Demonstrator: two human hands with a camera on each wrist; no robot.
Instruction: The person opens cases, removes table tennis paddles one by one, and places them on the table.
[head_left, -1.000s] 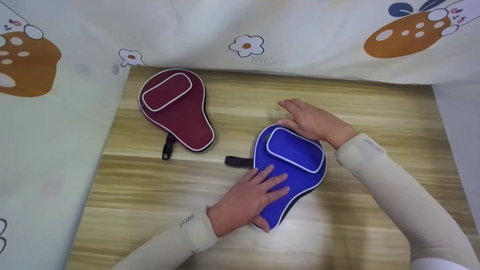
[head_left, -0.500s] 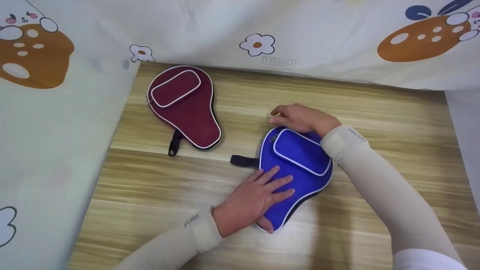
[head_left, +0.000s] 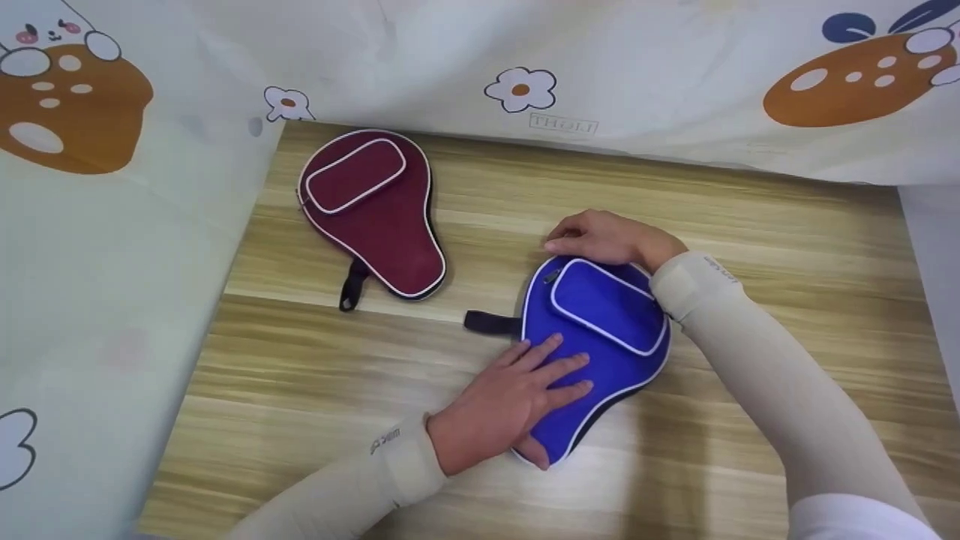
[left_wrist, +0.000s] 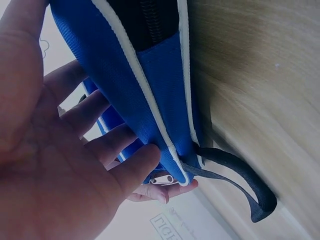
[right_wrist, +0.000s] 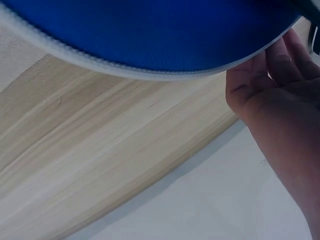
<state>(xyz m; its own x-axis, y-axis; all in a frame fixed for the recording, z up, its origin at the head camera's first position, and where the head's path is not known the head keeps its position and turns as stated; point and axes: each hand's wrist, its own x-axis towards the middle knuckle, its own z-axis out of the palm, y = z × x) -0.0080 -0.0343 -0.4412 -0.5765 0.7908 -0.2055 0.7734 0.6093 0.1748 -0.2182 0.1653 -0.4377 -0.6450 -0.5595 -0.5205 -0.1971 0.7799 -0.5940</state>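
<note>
A blue table tennis bat case (head_left: 615, 371) with white piping lies on the wooden surface, its pocket end away from me. My left hand (head_left: 495, 409) rests flat on its narrower half, fingers spread and the thumb near the tip. At the case's far edge is my right hand (head_left: 611, 238), its fingers bent inward; whether they grip the edge is hidden. The right wrist view has these fingers (right_wrist: 247, 82) against the white rim. In the left wrist view a black strap (left_wrist: 240, 182) sticks out beside a small silver zip pull (left_wrist: 162, 180).
A maroon bat case (head_left: 386, 232) of the same shape lies at the upper left, with a black strap (head_left: 352, 285). Patterned fabric (head_left: 420, 60) hangs behind and along the left side. The wood-grain surface (head_left: 315, 390) spreads around both cases.
The right hand's fingers, extended a second ago, have bent inward and come down to the case's far edge. The left hand stays on the case. The head view has shifted slightly.
</note>
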